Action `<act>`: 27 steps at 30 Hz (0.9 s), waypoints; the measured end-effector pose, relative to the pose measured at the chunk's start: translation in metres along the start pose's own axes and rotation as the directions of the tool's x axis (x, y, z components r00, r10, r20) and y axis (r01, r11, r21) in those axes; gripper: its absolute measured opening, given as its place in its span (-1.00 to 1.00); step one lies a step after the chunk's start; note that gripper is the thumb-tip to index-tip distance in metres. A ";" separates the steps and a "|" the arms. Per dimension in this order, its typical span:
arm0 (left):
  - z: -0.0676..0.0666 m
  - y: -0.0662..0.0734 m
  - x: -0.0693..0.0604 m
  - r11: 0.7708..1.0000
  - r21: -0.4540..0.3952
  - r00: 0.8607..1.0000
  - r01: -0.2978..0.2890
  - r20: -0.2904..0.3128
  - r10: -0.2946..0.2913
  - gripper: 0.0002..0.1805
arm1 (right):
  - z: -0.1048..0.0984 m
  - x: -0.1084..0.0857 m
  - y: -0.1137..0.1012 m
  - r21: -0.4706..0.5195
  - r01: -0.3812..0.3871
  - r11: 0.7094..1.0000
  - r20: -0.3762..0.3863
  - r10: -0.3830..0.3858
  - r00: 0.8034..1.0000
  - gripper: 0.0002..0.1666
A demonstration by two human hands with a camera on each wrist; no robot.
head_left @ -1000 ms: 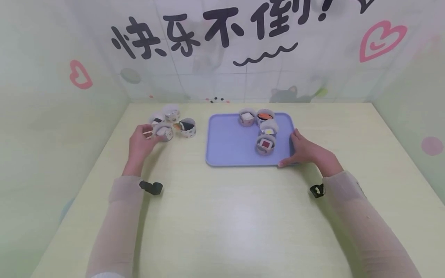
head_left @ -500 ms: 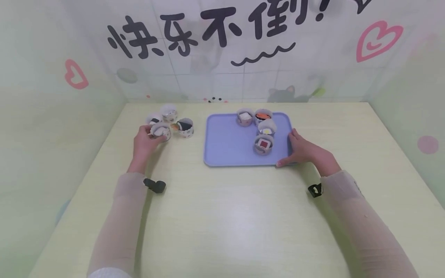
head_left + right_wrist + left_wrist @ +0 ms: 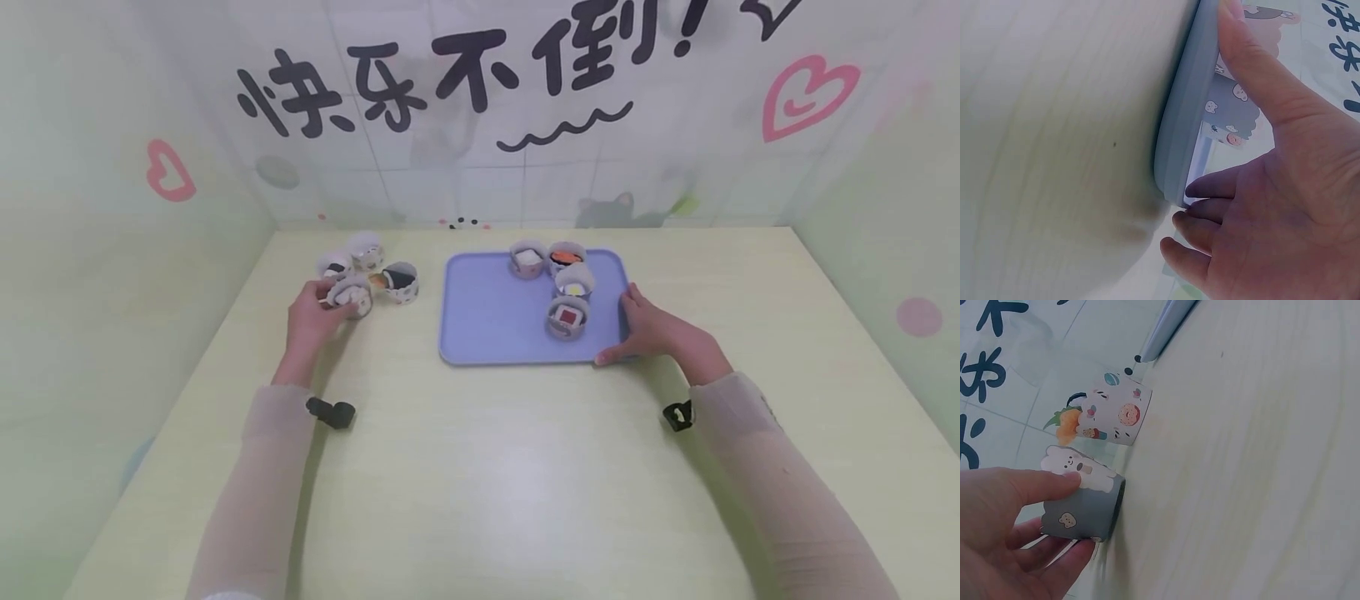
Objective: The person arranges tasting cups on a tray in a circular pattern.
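My left hand (image 3: 307,318) pinches a grey paper cup with a bear print (image 3: 1088,509), its thumb on the near side and fingers on the far side. White pieces lie in this cup. Just right of it is a patterned paper cup (image 3: 1116,415) containing a toy sushi piece with dark wrap and an orange end. My right hand (image 3: 660,329) rests at the right end of a blue tray (image 3: 487,329). Its thumb touches the front rim near the corner; some fingers touch the side rim, loosely spread.
Behind the left hand are two more paper cups, one with a black-and-white piece (image 3: 335,265), the other a pale cup (image 3: 366,253). Several filled cups occupy the tray's right half, the front one with a red-and-white piece (image 3: 567,318). A printed wall (image 3: 465,196) borders the table's back.
My left hand has come in closer around the grey cup, its fingers drawn nearer to it. My right hand stays at the tray. The head view has shifted slightly.
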State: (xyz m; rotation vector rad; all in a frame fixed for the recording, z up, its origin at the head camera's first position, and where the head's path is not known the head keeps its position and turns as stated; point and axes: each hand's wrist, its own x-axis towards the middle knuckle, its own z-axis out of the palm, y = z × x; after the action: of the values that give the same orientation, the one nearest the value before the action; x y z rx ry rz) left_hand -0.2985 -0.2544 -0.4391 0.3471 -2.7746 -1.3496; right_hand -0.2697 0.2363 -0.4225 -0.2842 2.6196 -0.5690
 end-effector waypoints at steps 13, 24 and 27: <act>-0.009 0.013 -0.019 0.999 -0.008 0.998 -0.052 0.045 0.052 -0.29 | -0.004 -0.003 -0.003 0.008 0.009 1.000 -0.002 -0.009 1.000 0.61; -0.011 0.031 -0.031 0.996 -0.004 0.994 -0.093 0.050 0.093 -0.29 | -0.002 -0.002 -0.002 0.002 0.014 1.000 0.001 -0.014 1.000 0.62; -0.012 0.036 -0.034 0.993 0.002 0.992 -0.119 0.049 0.118 -0.29 | -0.002 -0.002 -0.002 -0.001 0.011 1.000 0.001 -0.011 1.000 0.62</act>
State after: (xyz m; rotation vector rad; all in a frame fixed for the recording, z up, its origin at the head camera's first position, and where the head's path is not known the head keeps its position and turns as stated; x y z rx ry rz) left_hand -0.2707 -0.2347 -0.4018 0.1488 -2.7878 -1.3414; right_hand -0.2686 0.2355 -0.4194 -0.2991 2.6186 -0.5709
